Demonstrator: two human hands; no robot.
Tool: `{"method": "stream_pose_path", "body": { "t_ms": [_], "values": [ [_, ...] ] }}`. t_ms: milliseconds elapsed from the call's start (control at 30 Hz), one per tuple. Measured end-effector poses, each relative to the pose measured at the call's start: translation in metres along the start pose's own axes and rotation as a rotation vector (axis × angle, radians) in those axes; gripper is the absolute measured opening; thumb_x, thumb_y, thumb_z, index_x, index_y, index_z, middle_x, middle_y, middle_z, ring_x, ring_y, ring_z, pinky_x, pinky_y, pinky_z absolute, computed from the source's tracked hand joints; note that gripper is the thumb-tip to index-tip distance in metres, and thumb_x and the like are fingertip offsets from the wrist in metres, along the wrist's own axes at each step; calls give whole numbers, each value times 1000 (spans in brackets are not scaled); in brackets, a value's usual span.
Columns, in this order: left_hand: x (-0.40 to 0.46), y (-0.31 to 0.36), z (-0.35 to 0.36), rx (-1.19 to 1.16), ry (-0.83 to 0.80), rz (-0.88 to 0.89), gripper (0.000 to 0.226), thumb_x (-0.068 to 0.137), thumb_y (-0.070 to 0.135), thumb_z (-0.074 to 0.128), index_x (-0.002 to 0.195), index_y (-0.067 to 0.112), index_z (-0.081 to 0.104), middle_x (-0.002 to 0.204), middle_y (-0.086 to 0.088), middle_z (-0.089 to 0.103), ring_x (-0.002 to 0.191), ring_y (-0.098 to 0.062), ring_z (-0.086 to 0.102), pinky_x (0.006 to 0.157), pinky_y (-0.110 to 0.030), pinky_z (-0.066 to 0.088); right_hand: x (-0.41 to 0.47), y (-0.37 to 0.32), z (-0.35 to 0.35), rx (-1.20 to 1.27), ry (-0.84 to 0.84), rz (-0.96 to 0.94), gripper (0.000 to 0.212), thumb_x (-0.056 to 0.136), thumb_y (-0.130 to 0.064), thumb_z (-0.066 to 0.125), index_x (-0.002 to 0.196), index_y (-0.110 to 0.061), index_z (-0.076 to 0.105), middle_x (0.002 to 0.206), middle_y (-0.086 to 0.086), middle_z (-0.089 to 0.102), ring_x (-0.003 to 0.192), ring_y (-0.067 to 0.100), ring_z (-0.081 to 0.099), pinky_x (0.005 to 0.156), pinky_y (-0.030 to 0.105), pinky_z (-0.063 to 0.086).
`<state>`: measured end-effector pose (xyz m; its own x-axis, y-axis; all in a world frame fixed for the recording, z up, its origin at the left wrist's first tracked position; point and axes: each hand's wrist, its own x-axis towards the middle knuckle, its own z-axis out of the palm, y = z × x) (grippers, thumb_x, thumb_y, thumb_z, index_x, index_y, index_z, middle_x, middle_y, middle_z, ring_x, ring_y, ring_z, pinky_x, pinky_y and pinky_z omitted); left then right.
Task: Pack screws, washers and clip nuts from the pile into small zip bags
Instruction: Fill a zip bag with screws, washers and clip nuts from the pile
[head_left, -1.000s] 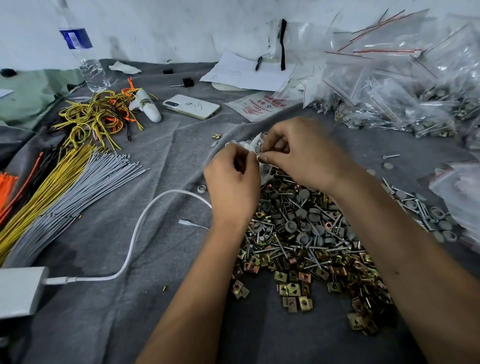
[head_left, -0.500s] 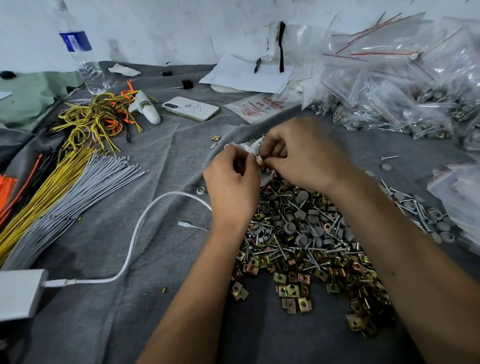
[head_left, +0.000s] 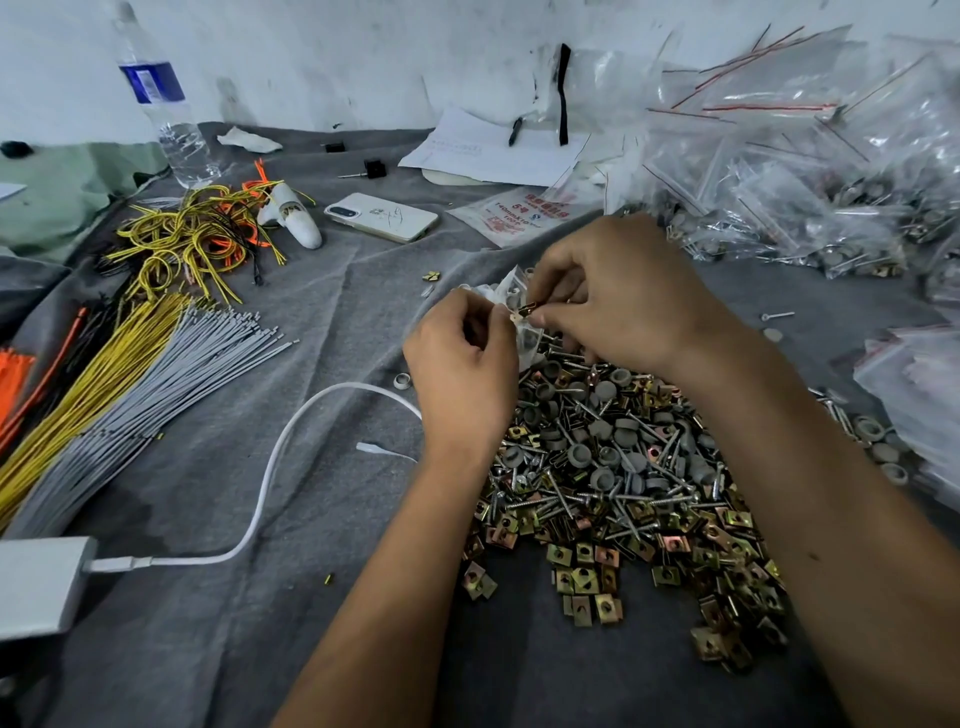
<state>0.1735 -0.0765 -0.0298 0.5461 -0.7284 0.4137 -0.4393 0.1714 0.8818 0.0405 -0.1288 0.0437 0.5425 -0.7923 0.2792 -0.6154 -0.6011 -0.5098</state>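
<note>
A pile of screws, grey washers and brass clip nuts (head_left: 623, 493) lies on the grey cloth in front of me. Above its far edge my left hand (head_left: 462, 364) pinches a small clear zip bag (head_left: 506, 288) by its mouth. My right hand (head_left: 618, 296) pinches a brass clip nut (head_left: 525, 310) at the bag's opening, fingertips close to my left thumb. Grey washers show through the bag. Most of the bag is hidden behind my fingers.
Filled zip bags (head_left: 810, 197) heap at the back right, more bags (head_left: 919, 374) at the right edge. A phone (head_left: 382, 216), water bottle (head_left: 166, 114), wire bundles (head_left: 130, 374), a white cable (head_left: 270, 467) and papers (head_left: 493, 150) lie to the left and back.
My right hand's fingers have shifted at the bag's mouth and a brass clip nut now shows between them. Both hands stay together over the pile's far edge.
</note>
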Motion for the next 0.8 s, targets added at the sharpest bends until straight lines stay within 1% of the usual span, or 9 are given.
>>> {"method": "stream_pose_path", "body": {
  "t_ms": [67, 200, 300, 400, 500, 567, 633, 733, 800],
  "values": [
    [0, 0, 0, 0, 6, -5, 19, 93, 14, 62, 74, 15, 63, 66, -3, 65, 65, -29, 67, 63, -51, 53, 2, 0, 2, -82, 12, -12, 11, 78, -22, 88, 82, -25, 78, 72, -12, 71, 65, -1, 66, 62, 16, 52],
    [0, 2, -1, -1, 13, 1, 18, 93, 13, 63, 74, 13, 63, 65, -3, 65, 65, -28, 67, 64, -49, 52, 4, 4, 7, -137, 56, -42, 5, 83, -29, 83, 85, -27, 81, 79, -14, 73, 67, -7, 61, 57, 1, 36],
    [0, 2, -1, -6, 23, 5, 19, 92, 13, 63, 74, 15, 63, 65, -3, 65, 65, -26, 66, 64, -47, 52, 5, 5, 12, -138, 68, -53, 4, 86, -29, 80, 89, -27, 81, 85, -13, 75, 71, -7, 62, 60, 2, 37],
    [0, 1, -2, -1, 38, 5, 18, 92, 14, 64, 74, 15, 64, 65, -1, 65, 64, -23, 63, 63, -45, 51, 3, 8, 12, -72, 91, -47, 6, 84, -29, 83, 88, -25, 81, 80, -13, 73, 69, -5, 63, 61, 6, 45],
    [1, 2, -2, -6, 32, -7, 19, 93, 14, 63, 75, 16, 64, 67, -2, 66, 66, -25, 66, 65, -47, 53, 1, 17, 7, -33, 106, -30, 7, 81, -27, 85, 83, -26, 79, 71, -18, 67, 64, -7, 62, 57, 3, 43],
    [1, 1, -1, -4, 29, -6, 18, 93, 14, 63, 75, 15, 64, 69, -2, 66, 67, -27, 67, 66, -49, 53, -1, 23, 2, -80, 15, -13, 9, 80, -27, 86, 81, -30, 78, 69, -23, 64, 66, -13, 61, 56, 0, 39],
    [0, 1, -2, 1, 38, -7, 19, 93, 14, 63, 75, 15, 64, 67, -3, 66, 66, -26, 65, 64, -47, 52, -2, 25, 1, -184, -170, -1, 12, 80, -26, 86, 84, -34, 78, 72, -26, 64, 65, -13, 60, 60, 2, 41],
    [0, 1, -2, -9, 62, -18, 19, 93, 13, 62, 74, 12, 63, 65, -4, 65, 63, -22, 60, 60, -38, 49, -4, 24, 8, -286, -326, 14, 14, 81, -26, 84, 92, -32, 79, 79, -19, 70, 72, -3, 64, 86, 25, 53],
    [0, 1, -2, -23, 73, -23, 20, 93, 12, 63, 73, 11, 63, 63, -3, 64, 59, -19, 57, 55, -28, 43, -4, 21, 12, -323, -332, 28, 15, 81, -26, 83, 95, -29, 78, 82, -13, 71, 74, 8, 66, 79, 29, 53]
  ]
}}
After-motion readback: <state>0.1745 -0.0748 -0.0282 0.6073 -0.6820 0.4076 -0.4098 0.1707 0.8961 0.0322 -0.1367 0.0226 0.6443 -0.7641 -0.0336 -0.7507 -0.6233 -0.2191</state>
